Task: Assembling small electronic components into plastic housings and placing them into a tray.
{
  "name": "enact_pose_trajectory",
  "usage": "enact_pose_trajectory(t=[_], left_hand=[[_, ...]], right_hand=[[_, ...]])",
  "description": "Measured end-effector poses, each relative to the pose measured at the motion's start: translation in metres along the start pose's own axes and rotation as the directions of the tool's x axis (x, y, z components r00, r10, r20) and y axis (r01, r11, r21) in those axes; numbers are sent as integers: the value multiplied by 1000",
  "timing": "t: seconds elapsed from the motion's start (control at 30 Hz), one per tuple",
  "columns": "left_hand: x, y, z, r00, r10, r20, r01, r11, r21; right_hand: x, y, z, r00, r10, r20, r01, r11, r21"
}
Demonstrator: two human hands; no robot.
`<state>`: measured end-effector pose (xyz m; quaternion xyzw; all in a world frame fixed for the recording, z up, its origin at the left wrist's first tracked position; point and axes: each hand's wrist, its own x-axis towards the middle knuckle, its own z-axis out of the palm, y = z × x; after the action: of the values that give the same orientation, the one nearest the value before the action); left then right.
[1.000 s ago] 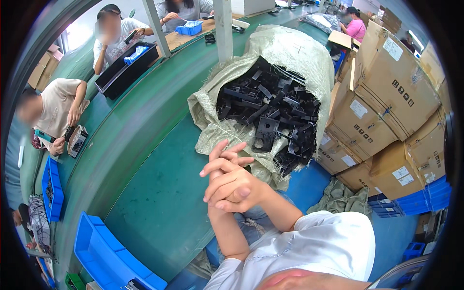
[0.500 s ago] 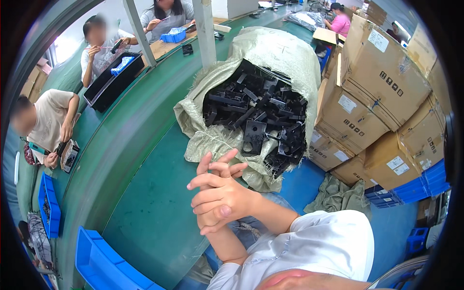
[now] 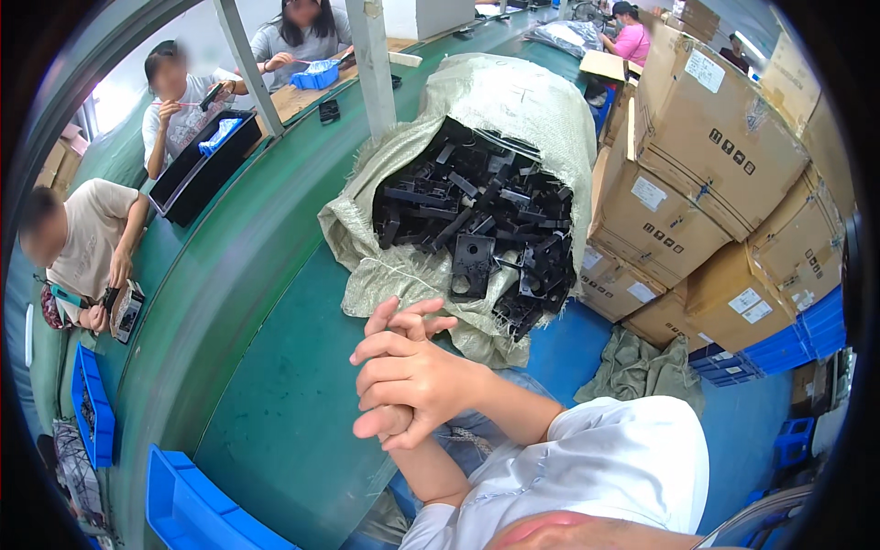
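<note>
1. One pale-green woven plastic sack (image 3: 504,87) lies with its frayed mouth open toward the near side, heaped with black, bracket-like parts (image 3: 472,261), too tangled to count.
2. Both hands are just on the near side of that sack, near its folded lower flap; whether they touch it I cannot tell. The right hand (image 3: 422,376) clasps the left hand (image 3: 412,323), pressed together with fingers crossing; the left is mostly hidden, and I cannot tell whether anything lies between the palms.
3. One deep blue plastic bin (image 3: 197,500) stands at the near left, beside the green work surface (image 3: 284,376).
4. Farther left, one long blue plastic tray (image 3: 107,426) holds small dark pieces.
5. Toward the far left, one long black plastic box (image 3: 202,188) contains a crumpled blue-and-white packet (image 3: 220,136).
6. On the right, at least five brown cardboard cartons (image 3: 733,128) are stacked, with blue plastic crates (image 3: 779,346) below.
7. At least four co-workers sit farther off, three left and one far right.
</note>
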<state>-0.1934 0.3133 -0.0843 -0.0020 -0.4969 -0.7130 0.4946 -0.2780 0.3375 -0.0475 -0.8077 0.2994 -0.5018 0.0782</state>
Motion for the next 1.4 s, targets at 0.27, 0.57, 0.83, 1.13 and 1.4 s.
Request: enact_pose_trajectory(t=[0.27, 0.57, 0.83, 1.13, 1.4], left_hand=[[3, -9, -11, 996, 53, 71, -54, 999, 7], [2, -8, 4, 998, 42, -37, -45, 994, -103], [5, -13, 16, 993, 6, -120, -17, 995, -93], [-5, 36, 13, 951, 55, -303, 2, 983, 185], [-20, 104, 7, 907, 115, -406, 357, 305, 883]], right_hand=[[-1, 7, 0, 999, -26, -41, 28, 999, 45], [-5, 14, 1, 993, -97, -71, 103, 992, 79], [-14, 23, 2, 999, -4, -46, 7, 998, 57], [2, 19, 10, 999, -49, 9, 43, 947, 318], [16, 21, 40, 997, -39, 73, -7, 838, 546]])
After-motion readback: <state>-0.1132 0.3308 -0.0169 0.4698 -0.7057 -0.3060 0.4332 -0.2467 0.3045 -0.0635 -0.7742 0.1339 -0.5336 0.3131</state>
